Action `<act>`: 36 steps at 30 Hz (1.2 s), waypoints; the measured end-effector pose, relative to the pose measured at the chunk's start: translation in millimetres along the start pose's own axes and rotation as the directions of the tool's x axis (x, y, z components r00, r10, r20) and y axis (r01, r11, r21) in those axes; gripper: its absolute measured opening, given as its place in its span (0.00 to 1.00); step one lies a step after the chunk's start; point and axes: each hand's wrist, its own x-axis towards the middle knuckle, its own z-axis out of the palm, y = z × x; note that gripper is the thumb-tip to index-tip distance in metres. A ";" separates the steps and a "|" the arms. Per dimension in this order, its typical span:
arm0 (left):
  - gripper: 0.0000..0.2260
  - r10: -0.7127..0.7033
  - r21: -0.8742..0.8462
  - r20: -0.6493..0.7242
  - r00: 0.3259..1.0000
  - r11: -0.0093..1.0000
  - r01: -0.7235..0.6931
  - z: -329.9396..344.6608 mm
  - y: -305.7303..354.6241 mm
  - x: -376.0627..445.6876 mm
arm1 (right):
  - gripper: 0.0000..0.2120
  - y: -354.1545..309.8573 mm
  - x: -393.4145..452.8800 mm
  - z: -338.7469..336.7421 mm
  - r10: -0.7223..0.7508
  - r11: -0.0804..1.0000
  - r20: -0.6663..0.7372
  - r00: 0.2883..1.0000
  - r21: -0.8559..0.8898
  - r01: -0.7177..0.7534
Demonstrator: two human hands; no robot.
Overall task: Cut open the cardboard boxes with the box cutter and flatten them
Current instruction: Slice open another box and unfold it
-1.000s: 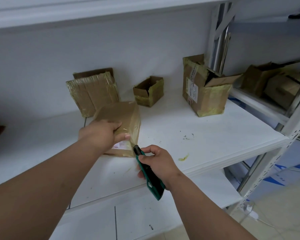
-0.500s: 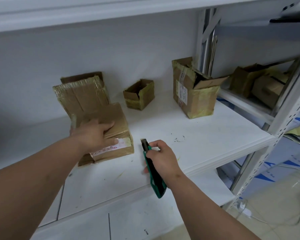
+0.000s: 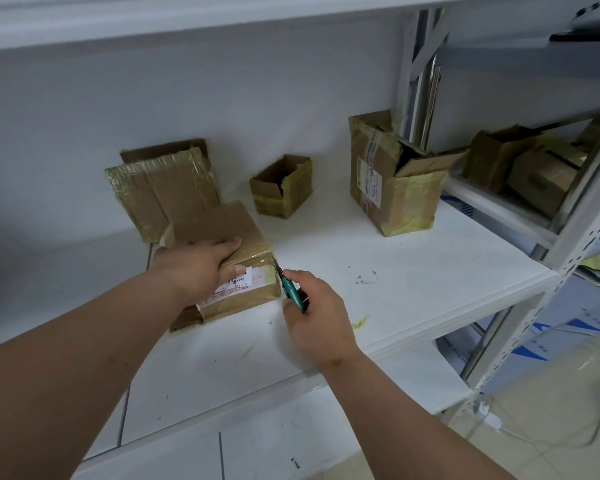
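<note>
A taped brown cardboard box [image 3: 219, 223] with a white label on its near side lies flat on the white shelf [image 3: 413, 292]. My left hand [image 3: 196, 268] presses down on its top, fingers straight, thumb over the label edge. My right hand [image 3: 312, 313] grips a green box cutter [image 3: 289, 289]. The cutter's blade tip touches the box's upper right front corner. Most of the cutter's handle is hidden inside my right hand.
A flattened taped box [image 3: 160, 188] leans on the back wall. A small open box [image 3: 283, 187] and a taller open box [image 3: 392, 174] stand further back. More boxes [image 3: 523, 164] sit on the neighbouring rack at right. Tape scraps [image 3: 359, 322] lie near the shelf's front edge.
The box went from tilted on edge to lying flat under my left hand. My right hand moved the cutter up and left until the blade met the box's right front corner.
</note>
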 end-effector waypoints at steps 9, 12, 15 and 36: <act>0.27 0.050 -0.022 0.017 0.999 0.999 -0.050 -3.2 -4.8 1.2 | 0.21 2.8 7.7 7.4 -0.006 1.000 -0.032 0.999 0.013 0.006; 0.27 0.057 -0.027 0.005 0.998 0.998 -0.057 -2.8 -5.7 1.4 | 0.21 4.8 7.4 9.7 -0.022 1.000 -0.054 0.998 0.014 0.023; 0.27 0.049 -0.051 -0.004 0.999 0.997 -0.049 0.3 -7.7 3.3 | 0.21 5.5 7.7 11.5 -0.024 1.000 -0.075 0.997 0.017 0.026; 0.27 0.065 -0.079 0.017 0.998 0.995 -0.064 10.4 -9.8 10.7 | 0.24 -5.0 5.1 11.1 0.047 0.994 -0.018 0.999 -0.097 -0.048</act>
